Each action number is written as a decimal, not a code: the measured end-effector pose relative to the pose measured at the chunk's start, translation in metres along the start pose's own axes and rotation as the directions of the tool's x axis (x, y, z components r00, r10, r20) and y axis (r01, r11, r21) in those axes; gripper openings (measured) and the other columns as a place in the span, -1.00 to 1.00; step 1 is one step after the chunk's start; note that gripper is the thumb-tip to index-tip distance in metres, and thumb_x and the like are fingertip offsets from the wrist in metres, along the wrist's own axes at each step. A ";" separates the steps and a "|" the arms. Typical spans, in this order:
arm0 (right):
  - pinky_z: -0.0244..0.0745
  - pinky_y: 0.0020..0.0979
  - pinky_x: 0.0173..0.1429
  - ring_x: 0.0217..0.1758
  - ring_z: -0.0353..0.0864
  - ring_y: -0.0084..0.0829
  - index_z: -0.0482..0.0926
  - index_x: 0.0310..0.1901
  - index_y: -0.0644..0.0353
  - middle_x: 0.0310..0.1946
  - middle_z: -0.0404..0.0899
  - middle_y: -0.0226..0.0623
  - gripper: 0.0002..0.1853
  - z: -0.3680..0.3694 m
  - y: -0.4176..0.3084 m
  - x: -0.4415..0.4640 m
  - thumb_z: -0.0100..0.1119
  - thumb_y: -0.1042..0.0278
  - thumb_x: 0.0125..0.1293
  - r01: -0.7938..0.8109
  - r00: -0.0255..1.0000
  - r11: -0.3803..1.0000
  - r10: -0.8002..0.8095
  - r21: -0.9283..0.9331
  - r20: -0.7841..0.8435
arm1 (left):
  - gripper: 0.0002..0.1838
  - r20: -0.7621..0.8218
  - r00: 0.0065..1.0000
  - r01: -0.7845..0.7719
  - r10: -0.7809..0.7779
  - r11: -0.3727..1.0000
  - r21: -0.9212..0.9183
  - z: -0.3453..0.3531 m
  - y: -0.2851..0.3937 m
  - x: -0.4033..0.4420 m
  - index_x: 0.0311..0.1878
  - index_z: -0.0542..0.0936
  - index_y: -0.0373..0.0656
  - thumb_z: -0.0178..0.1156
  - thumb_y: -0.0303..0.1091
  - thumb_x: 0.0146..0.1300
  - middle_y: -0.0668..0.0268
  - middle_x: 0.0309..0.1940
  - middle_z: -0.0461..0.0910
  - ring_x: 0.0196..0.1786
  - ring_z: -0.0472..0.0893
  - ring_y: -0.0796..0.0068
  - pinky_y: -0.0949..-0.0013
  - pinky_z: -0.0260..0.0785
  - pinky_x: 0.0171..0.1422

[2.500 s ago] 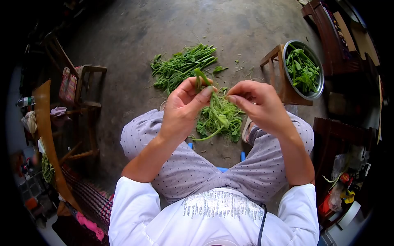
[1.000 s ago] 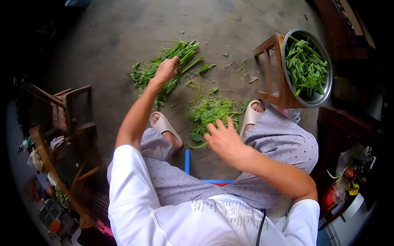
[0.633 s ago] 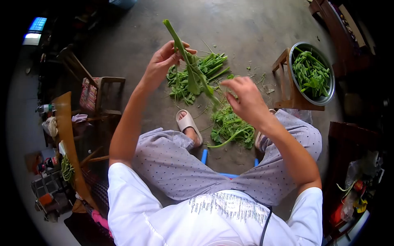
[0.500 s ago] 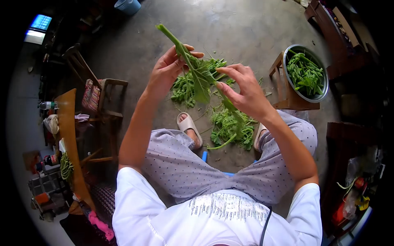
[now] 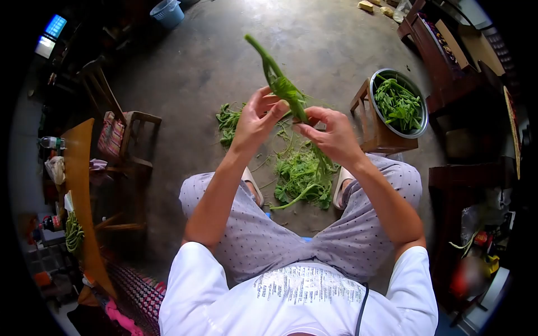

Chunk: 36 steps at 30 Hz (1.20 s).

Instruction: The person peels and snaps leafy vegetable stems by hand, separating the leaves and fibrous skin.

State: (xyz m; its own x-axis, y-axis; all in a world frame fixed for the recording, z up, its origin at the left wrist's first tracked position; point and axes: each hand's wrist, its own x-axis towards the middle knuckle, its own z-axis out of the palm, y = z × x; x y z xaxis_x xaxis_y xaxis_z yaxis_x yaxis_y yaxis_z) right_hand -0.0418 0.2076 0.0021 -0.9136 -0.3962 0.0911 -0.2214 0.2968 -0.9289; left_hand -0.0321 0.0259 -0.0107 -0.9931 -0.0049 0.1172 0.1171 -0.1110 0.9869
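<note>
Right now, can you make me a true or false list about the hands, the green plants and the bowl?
1. The right hand touches the green stem. True.
2. The left hand rests on a knee. False: it is up in the air, holding the green stem too.
3. The metal bowl has green leaves in it. True.
4. The metal bowl is on the floor. False: it is on a wooden stool.
5. A green pile lies between the light sandals. True.
</note>
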 end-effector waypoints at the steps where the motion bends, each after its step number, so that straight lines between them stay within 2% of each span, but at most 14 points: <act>1: 0.40 -0.49 -0.34 -0.47 0.53 -0.60 0.62 -0.21 0.28 -0.49 0.61 -0.30 -0.77 0.001 -0.004 0.001 0.25 0.29 0.21 0.037 0.998 0.996 -0.033 -0.078 0.052 | -0.55 -0.007 1.000 0.002 -0.002 1.000 -0.012 -0.002 -0.003 0.002 0.08 0.48 -0.24 0.21 -0.11 0.27 0.33 -0.11 0.58 -0.04 0.54 0.58 0.47 0.38 0.07; 3: 0.42 -0.51 -0.31 -0.44 0.54 -0.61 0.61 -0.19 0.30 -0.46 0.62 -0.33 -0.76 0.003 -0.002 0.003 0.23 0.29 0.24 0.071 0.992 0.984 -0.053 -0.161 0.117 | -0.63 0.022 1.000 0.003 0.000 0.993 -0.116 -0.005 -0.008 0.011 0.04 0.49 -0.31 0.25 -0.29 0.24 0.26 -0.19 0.61 -0.11 0.57 0.56 0.47 0.42 0.01; 5: 0.43 -0.53 -0.24 -0.37 0.54 -0.64 0.60 -0.13 0.31 -0.38 0.61 -0.42 -0.74 0.006 0.008 0.009 0.18 0.28 0.29 -0.219 0.954 0.922 0.134 0.318 0.269 | -0.66 0.048 0.998 0.047 -0.038 0.978 -0.205 -0.019 -0.008 0.018 0.04 0.50 -0.33 0.23 -0.38 0.25 0.31 -0.22 0.62 -0.18 0.57 0.60 0.51 0.43 -0.03; 8: 0.33 -0.61 -0.20 -0.25 0.50 -0.71 0.61 -0.07 0.20 -0.32 0.59 -0.51 -0.76 -0.012 -0.003 0.018 0.15 0.25 0.34 -0.408 0.875 0.830 0.236 0.380 0.423 | -0.65 0.011 0.994 0.098 -0.105 0.958 0.268 -0.047 -0.004 0.024 0.05 0.53 -0.20 0.20 -0.55 0.15 0.32 -0.22 0.60 -0.15 0.56 0.51 0.41 0.43 -0.03; 9: 0.30 -0.62 -0.23 -0.24 0.49 -0.73 0.61 -0.06 0.18 -0.32 0.60 -0.52 -0.75 -0.016 -0.009 0.019 0.15 0.25 0.34 -0.503 0.832 0.776 0.315 0.382 0.457 | -0.65 0.009 0.994 0.102 -0.108 0.960 0.260 -0.044 0.003 0.024 0.05 0.53 -0.20 0.20 -0.55 0.15 0.32 -0.22 0.60 -0.15 0.56 0.51 0.41 0.43 -0.03; 10: 0.30 -0.62 -0.23 -0.24 0.49 -0.73 0.61 -0.06 0.18 -0.32 0.60 -0.52 -0.75 -0.016 -0.008 0.020 0.15 0.25 0.34 -0.509 0.828 0.775 0.321 0.375 0.460 | -0.64 -0.115 0.957 -0.121 0.266 0.726 0.677 -0.039 0.010 0.021 0.00 0.56 -0.15 0.16 -0.60 0.10 0.30 -0.21 0.58 -0.10 0.53 0.39 0.33 0.39 0.05; 11: 0.27 -0.63 -0.26 -0.24 0.49 -0.73 0.61 -0.06 0.17 -0.31 0.60 -0.53 -0.75 -0.016 -0.006 0.021 0.15 0.24 0.34 -0.546 0.812 0.718 0.324 0.432 0.486 | -0.62 -0.043 0.788 -0.162 0.614 0.274 0.948 -0.035 0.016 0.017 -0.04 0.59 -0.10 0.11 -0.65 0.05 0.27 -0.20 0.56 -0.04 0.49 0.28 0.25 0.35 0.12; 12: 0.24 -0.64 -0.29 -0.24 0.48 -0.74 0.62 -0.06 0.16 -0.30 0.60 -0.54 -0.75 -0.017 -0.002 0.021 0.15 0.23 0.34 -0.578 0.796 0.655 0.323 0.487 0.511 | -0.65 -0.096 0.802 -0.222 0.590 0.444 0.868 -0.029 0.019 0.013 -0.13 0.63 -0.07 0.13 -0.61 -0.01 0.22 -0.21 0.51 -0.01 0.40 0.12 0.17 0.26 0.17; 17: 0.35 -0.60 -0.09 -0.12 0.49 -0.72 0.56 0.03 0.18 -0.18 0.58 -0.51 -0.70 -0.004 0.015 0.023 0.10 0.21 0.37 -0.487 0.835 0.757 0.256 0.436 0.488 | -0.77 0.071 0.934 -0.268 0.351 0.552 0.790 -0.021 0.006 -0.006 -0.19 0.67 -0.11 0.29 -0.26 0.09 0.26 -0.32 0.52 -0.14 0.45 0.30 0.33 0.29 -0.03; 20: 0.35 -0.59 -0.09 -0.16 0.47 -0.71 0.57 0.00 0.24 -0.22 0.58 -0.51 -0.69 0.003 0.009 0.017 0.09 0.20 0.38 -0.427 0.856 0.830 0.243 0.359 0.456 | -0.68 0.043 0.998 0.012 -0.046 0.807 0.591 -0.011 0.014 -0.010 -0.15 0.68 -0.14 0.22 -0.08 0.23 0.39 -0.40 0.56 -0.37 0.50 0.57 0.49 0.33 -0.22; 21: 0.35 -0.59 -0.13 -0.21 0.45 -0.70 0.59 -0.03 0.27 -0.27 0.58 -0.51 -0.68 0.004 0.008 0.016 0.07 0.19 0.39 -0.420 0.856 0.841 0.243 0.342 0.455 | -0.68 0.039 0.998 0.017 -0.049 0.806 0.592 -0.012 0.009 -0.010 -0.15 0.68 -0.14 0.22 -0.08 0.23 0.39 -0.40 0.56 -0.37 0.50 0.57 0.49 0.33 -0.22; 23: 0.37 -0.55 0.02 -0.07 0.49 -0.68 0.55 0.01 0.31 -0.15 0.59 -0.45 -0.61 0.000 0.002 0.018 0.02 0.12 0.41 -0.423 0.837 0.847 0.228 0.323 0.498 | -0.69 0.136 0.958 0.262 -0.251 0.962 -0.071 -0.015 -0.003 -0.009 -0.14 0.65 -0.21 0.14 -0.14 0.32 0.40 -0.36 0.61 -0.33 0.56 0.65 0.57 0.40 -0.22; 24: 0.36 -0.55 -0.01 -0.10 0.48 -0.67 0.58 -0.03 0.30 -0.21 0.59 -0.43 -0.63 -0.003 -0.006 0.016 0.01 0.13 0.41 -0.441 0.846 0.834 0.263 0.331 0.464 | -0.69 0.131 0.923 0.381 -0.362 0.908 -0.173 -0.017 -0.005 -0.008 -0.10 0.62 -0.24 0.10 -0.17 0.35 0.36 -0.34 0.63 -0.26 0.62 0.62 0.56 0.48 -0.16; 36: 0.44 -0.54 -0.25 -0.32 0.53 -0.63 0.64 -0.25 0.34 -0.42 0.62 -0.38 -0.79 0.001 -0.007 0.002 0.26 0.34 0.23 -0.266 0.946 0.924 0.196 0.275 0.259 | -0.71 0.091 0.945 0.327 -0.314 0.919 -0.220 -0.016 0.008 -0.014 0.00 0.57 -0.25 0.21 -0.33 0.27 0.28 -0.21 0.63 -0.16 0.63 0.57 0.49 0.52 -0.04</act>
State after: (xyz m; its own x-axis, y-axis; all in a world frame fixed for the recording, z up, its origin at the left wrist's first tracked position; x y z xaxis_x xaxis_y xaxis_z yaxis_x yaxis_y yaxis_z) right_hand -0.0422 0.2040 0.0082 -0.8194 -0.5414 -0.1883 0.1326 0.1407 -0.9811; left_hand -0.0171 0.0091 -0.0064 -0.9745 0.1204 -0.1892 -0.2186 -0.3221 0.9211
